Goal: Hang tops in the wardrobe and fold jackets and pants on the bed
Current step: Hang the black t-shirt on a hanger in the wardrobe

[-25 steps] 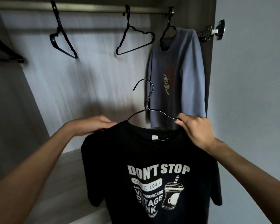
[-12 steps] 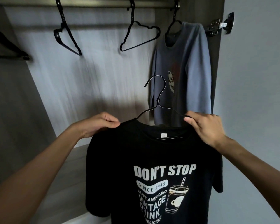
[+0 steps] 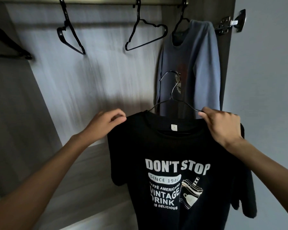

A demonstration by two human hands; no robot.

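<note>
Head view shows one top done: a grey-blue long-sleeved top hangs at the right end of the metal wardrobe rail. The black short-sleeved T-shirt with white print is threaded on a thin wire hanger but held well below the rail, in front of the grey-blue top. The left hand has its grip pinched on one shoulder of the T-shirt; the right hand has its grip closed round the other shoulder and the wire arm there. What is left, I judge, is hooking it up; jackets, pants and bed are out of sight. An empty black plastic hanger hangs mid-rail and another to its left, with the broadest open stretch between them. The slot beside the grey-blue top is tight, and a dark side panel with a metal hinge closes off the right.
</note>
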